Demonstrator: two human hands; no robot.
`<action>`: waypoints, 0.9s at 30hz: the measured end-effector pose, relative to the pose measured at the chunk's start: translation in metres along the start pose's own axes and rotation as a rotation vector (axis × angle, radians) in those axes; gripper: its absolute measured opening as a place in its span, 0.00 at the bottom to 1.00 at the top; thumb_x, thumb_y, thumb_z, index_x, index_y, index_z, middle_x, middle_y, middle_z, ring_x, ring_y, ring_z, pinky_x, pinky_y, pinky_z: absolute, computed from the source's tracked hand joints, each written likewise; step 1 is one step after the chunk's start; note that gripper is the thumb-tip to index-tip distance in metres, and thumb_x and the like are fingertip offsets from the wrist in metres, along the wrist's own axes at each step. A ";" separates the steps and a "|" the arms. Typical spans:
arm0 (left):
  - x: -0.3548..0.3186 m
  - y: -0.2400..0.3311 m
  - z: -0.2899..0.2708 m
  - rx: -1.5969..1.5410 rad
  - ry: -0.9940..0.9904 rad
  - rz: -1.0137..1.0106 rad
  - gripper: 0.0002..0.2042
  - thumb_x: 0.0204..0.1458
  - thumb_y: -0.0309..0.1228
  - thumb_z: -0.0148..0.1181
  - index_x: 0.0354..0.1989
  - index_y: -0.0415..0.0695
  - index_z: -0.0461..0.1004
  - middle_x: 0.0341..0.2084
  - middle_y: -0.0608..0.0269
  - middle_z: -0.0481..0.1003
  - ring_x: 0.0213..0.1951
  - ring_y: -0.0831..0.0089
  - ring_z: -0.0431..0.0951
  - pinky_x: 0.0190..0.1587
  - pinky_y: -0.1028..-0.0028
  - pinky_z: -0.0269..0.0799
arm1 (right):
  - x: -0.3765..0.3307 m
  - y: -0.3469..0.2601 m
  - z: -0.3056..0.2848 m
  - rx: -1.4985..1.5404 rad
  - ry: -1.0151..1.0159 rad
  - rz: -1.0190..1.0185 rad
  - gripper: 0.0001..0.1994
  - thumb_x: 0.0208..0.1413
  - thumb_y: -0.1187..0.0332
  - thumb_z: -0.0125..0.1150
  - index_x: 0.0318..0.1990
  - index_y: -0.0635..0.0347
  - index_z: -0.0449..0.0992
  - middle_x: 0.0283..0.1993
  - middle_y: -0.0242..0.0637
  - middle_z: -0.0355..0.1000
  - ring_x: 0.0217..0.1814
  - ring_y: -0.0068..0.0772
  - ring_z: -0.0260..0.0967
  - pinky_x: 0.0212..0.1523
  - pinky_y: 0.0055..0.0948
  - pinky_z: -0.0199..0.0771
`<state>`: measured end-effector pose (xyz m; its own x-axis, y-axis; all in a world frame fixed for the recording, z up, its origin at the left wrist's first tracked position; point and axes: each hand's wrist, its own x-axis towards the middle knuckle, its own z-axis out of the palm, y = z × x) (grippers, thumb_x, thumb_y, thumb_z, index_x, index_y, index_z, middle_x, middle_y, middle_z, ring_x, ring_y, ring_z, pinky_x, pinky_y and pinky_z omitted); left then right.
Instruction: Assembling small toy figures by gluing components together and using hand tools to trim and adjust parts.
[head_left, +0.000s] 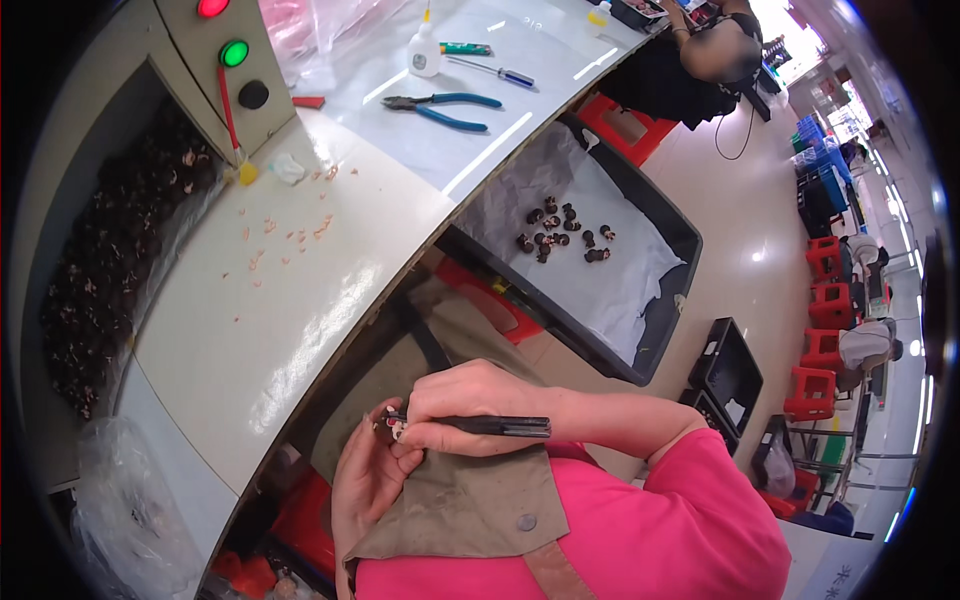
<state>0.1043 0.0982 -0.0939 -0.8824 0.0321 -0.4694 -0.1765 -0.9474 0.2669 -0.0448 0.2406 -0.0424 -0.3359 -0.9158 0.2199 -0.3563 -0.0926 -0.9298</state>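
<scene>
Left hand (365, 475): cupped, pinching small dark figurine piece (390, 420) at fingertips, low in front of torso below bench (300, 290) edge. Right hand (465, 405): clenched on thin dark tool (500, 426), tip touching piece. Bench top: blue-handled pliers (445, 107), glue bottle (424, 50), screwdriver (495, 70). Black tray (670, 300) w/ similar pieces to right.
</scene>
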 end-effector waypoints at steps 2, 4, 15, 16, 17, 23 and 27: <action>-0.001 -0.003 0.007 0.048 0.037 -0.029 0.20 0.61 0.40 0.39 0.54 0.37 0.61 0.40 0.56 0.72 0.39 0.67 0.76 0.41 0.72 0.75 | -0.008 -0.002 -0.002 0.013 0.028 -0.022 0.04 0.52 0.71 0.56 0.30 0.62 0.72 0.25 0.37 0.67 0.28 0.38 0.66 0.28 0.31 0.65; -0.004 -0.007 0.013 0.074 0.037 -0.024 0.20 0.61 0.40 0.39 0.54 0.38 0.61 0.40 0.55 0.72 0.39 0.67 0.77 0.40 0.72 0.75 | -0.013 -0.005 -0.004 0.027 0.048 -0.043 0.04 0.52 0.71 0.56 0.29 0.62 0.72 0.25 0.38 0.67 0.28 0.38 0.66 0.28 0.31 0.65; -0.023 -0.022 0.017 -0.028 -0.014 0.020 0.21 0.61 0.43 0.38 0.53 0.39 0.61 0.36 0.55 0.73 0.35 0.68 0.77 0.38 0.74 0.77 | -0.021 -0.028 0.000 0.071 -0.013 0.000 0.07 0.54 0.70 0.56 0.28 0.63 0.70 0.26 0.38 0.67 0.28 0.38 0.66 0.29 0.31 0.65; -0.024 -0.023 0.020 -0.032 -0.036 0.017 0.21 0.61 0.43 0.38 0.53 0.39 0.61 0.36 0.55 0.73 0.35 0.67 0.77 0.38 0.74 0.77 | -0.023 -0.033 -0.001 0.065 -0.010 -0.003 0.07 0.54 0.70 0.56 0.28 0.63 0.70 0.26 0.38 0.67 0.28 0.38 0.66 0.29 0.31 0.65; -0.026 -0.024 0.025 -0.035 -0.058 0.013 0.21 0.61 0.43 0.38 0.53 0.39 0.61 0.36 0.54 0.73 0.35 0.67 0.77 0.38 0.74 0.77 | -0.026 -0.038 -0.002 0.055 -0.008 -0.002 0.07 0.54 0.69 0.56 0.29 0.63 0.70 0.26 0.38 0.67 0.28 0.37 0.66 0.29 0.30 0.66; -0.041 -0.024 0.050 -0.008 -0.125 -0.079 0.21 0.61 0.43 0.37 0.54 0.39 0.60 0.37 0.55 0.73 0.36 0.68 0.77 0.38 0.75 0.76 | -0.042 -0.078 -0.005 -0.009 0.043 0.014 0.07 0.54 0.68 0.55 0.29 0.62 0.71 0.27 0.38 0.68 0.29 0.36 0.67 0.31 0.30 0.66; -0.043 -0.013 0.044 0.007 -0.149 -0.117 0.21 0.61 0.43 0.37 0.54 0.39 0.60 0.38 0.55 0.73 0.37 0.68 0.77 0.38 0.75 0.76 | -0.034 -0.088 0.001 -0.041 0.062 0.089 0.07 0.55 0.67 0.54 0.31 0.62 0.71 0.28 0.39 0.68 0.30 0.36 0.67 0.31 0.30 0.66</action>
<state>0.1256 0.1231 -0.0406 -0.9106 0.1890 -0.3674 -0.2839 -0.9323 0.2240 -0.0008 0.2797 0.0316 -0.4205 -0.8937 0.1564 -0.3580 0.0051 -0.9337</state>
